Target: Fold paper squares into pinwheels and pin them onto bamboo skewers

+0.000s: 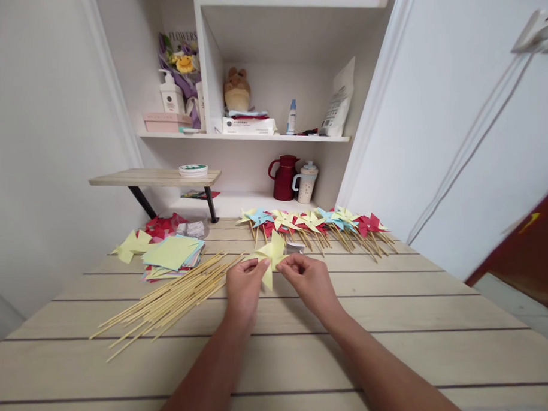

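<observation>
Both of my hands pinch a folded yellow paper pinwheel just above the wooden table. My left hand grips its left side. My right hand presses fingers at its centre from the right. A loose pile of thin wooden sticks lies left of my left hand. Behind the pinwheel sits a small whitish object, partly hidden.
A row of finished pinwheels in yellow, blue and red lies along the table's far edge. A stack of coloured paper squares sits far left. Shelves behind hold a red jug, a white jug and bottles.
</observation>
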A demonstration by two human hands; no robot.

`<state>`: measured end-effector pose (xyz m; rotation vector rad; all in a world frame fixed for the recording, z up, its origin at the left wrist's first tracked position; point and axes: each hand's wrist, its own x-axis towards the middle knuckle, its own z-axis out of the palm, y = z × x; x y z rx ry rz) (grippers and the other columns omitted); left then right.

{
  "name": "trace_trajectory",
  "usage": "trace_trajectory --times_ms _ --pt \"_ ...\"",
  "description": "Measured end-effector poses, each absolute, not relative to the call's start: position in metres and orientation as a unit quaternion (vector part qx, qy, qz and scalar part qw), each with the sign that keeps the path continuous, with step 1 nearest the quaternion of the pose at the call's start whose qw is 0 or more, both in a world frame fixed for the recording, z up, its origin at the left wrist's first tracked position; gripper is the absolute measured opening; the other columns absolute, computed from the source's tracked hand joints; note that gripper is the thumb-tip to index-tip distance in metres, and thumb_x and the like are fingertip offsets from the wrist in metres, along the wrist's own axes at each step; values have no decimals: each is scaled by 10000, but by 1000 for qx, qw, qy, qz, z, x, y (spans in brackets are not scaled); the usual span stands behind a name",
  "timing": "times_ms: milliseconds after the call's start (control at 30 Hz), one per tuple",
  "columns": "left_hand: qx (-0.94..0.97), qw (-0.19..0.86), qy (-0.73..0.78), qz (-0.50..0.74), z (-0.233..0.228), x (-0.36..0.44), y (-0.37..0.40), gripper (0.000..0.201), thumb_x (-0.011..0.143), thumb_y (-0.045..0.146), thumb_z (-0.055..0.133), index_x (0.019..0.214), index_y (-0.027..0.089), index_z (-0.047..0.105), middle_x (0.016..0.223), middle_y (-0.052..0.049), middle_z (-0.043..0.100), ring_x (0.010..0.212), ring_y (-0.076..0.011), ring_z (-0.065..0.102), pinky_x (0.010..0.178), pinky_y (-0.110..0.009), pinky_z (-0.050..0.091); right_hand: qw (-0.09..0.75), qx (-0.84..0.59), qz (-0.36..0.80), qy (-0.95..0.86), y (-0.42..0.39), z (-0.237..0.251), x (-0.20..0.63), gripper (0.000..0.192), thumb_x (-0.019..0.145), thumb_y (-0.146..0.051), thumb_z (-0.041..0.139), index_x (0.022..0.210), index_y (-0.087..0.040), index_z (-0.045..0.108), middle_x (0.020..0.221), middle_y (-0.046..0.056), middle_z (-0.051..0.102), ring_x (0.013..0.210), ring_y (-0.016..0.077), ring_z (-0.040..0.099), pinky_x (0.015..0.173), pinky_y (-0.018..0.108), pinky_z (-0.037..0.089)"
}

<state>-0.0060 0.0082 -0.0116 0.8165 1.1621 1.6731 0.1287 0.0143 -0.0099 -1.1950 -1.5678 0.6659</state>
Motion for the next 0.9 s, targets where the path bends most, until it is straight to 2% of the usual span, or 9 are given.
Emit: trace_trajectory --times_ms 633,900 --pt "343 449 480 672 -11 -3 8 258 553 285 828 731 124 733 694 -58 736 639 -171 662 606 -250 494 513 -497 279 -642 14 -7 127 251 744 -408 672 646 -179 637 514 -43 476 500 116 396 500 250 302" --pt "360 443 476 670 -11 -1 7 216 579 282 811 704 127 726 670 -56 732 583 -150 637 553 -229 464 546 -481 254 -637 12 -6 128 222 755 -406 706 727 -187 685 528 -42 457 522 125 393 518 260 324"
